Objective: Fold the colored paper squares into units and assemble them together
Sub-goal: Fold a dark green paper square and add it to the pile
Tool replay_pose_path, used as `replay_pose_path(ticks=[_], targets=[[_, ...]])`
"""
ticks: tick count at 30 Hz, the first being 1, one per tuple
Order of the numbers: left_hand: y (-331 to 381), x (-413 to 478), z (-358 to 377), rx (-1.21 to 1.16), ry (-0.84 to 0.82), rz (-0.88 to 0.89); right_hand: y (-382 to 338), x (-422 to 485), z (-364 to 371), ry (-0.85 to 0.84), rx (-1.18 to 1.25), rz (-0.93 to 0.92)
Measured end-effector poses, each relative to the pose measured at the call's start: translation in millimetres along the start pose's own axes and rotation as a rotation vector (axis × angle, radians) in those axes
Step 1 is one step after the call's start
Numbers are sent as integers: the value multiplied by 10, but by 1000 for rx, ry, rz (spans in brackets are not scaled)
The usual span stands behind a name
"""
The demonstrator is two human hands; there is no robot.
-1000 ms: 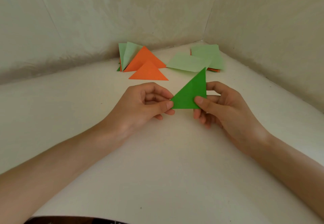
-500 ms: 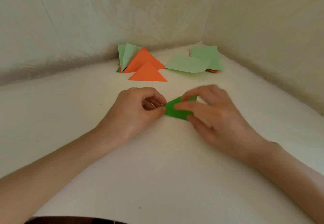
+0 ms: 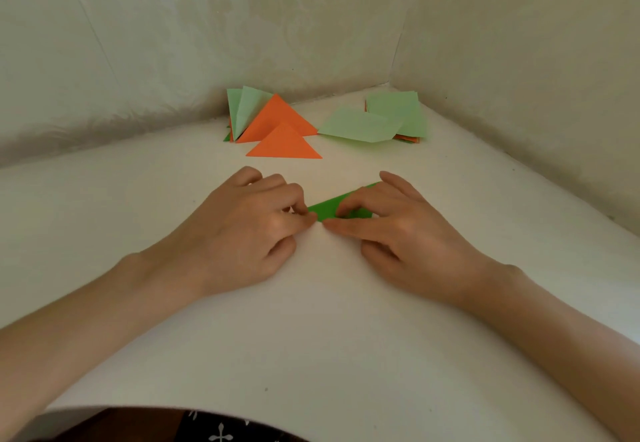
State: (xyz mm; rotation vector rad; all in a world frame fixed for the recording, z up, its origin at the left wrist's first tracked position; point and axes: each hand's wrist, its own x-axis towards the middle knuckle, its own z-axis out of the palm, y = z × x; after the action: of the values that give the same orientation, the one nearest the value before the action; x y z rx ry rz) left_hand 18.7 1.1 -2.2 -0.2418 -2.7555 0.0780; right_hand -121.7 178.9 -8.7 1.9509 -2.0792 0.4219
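Surface (image 3: 318,330), white, fills most of the view & carries everything. Hands next, 2 of them, both down near the middle of the surface. On one side the left hand (image 3: 242,230): fingers curled in, thumb & index tip clamped on the left tip of the green piece. Opposite, the right hand (image 3: 408,233): index bent w/ its tip down on the paper, thumb laid along the near edge, the two nipping the fold; other fingers loosely apart.

At the far right corner of the surface sits the unfolded stack (image 3: 398,109): 2 pale green squares show on top, one lying skewed toward the middle; orange & dark green edges peek out beneath, no. below can't tell. At the far edge, left of that corner, the folded pile (image 3: 247,109): approx 2 pale green leaves standing up, dark green sliver behind. Then the orange triangles (image 3: 277,116): 2, one leaning on that pile, one flat just in front. Smallest, the green piece (image 3: 329,207): 1, dark green, low on the surface between the hands, mostly covered by the right fingers.

Handling, my judgement: thin paper, v. light, limp till creased, then keeps a line; prob. slides on the smooth surface, so one hand pins while the other runs the crease. Tips dent or tear if tugged. Best hold = corners & folded edge, fingertip pressure only.
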Motion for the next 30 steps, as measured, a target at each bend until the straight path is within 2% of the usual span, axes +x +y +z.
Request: replay_pose_path(ticks=[8, 12, 19, 22, 28, 30], targets=[[27, -48, 48, -112, -14, -71, 159, -101, -159, 99, -11, -32], [31, -56, 72, -138, 1, -71, 137, -56, -151, 160, 38, 84], [60, -41, 78, -174, -4, -72, -66, 70, 45, -65, -8, 201], [66, -45, 79, -157, -13, -80, -9, 48, 38, 2, -80, 240], [70, -43, 86, -172, -28, -106, 219, -33, -53, 36, -161, 464], [75, -37, 93, -176, -29, -103, 228, -21, -78, 76, -229, 463]])
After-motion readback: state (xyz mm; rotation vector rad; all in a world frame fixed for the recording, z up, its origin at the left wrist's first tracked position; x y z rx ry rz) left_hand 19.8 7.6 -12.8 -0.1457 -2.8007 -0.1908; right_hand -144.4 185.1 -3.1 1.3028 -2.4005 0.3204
